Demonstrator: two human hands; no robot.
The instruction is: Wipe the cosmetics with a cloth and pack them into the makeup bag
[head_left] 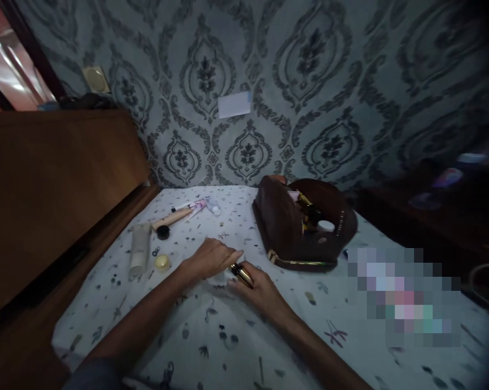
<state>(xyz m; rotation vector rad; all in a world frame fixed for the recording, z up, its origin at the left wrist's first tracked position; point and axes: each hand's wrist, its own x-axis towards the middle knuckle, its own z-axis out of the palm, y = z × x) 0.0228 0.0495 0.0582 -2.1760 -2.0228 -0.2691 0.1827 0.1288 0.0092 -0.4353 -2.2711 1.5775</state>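
My right hand (pixel 257 283) is closed around a small shiny gold tube with a dark end (pixel 244 275). Against that dark end, my left hand (pixel 215 257) has its fingers bent and closed; what lies inside them is hidden. Something white and crumpled (pixel 217 280) shows just below the left hand, too blurred to name. To the left lie a yellow round pot (pixel 162 262), a small black lid or jar (pixel 163 232) and a pale squeeze tube (pixel 139 250). Behind the right hand stands an unzipped brown bag (pixel 279 225) with gold and white items inside.
A patterned white sheet (pixel 212 352) covers the surface. Slim tubes (pixel 179 215) lie toward the back left. A wooden panel (pixel 57 200) borders the left side, and a patterned wall (pixel 248 59) rises behind. At the right, a blurred-out patch (pixel 404 298) hides something.
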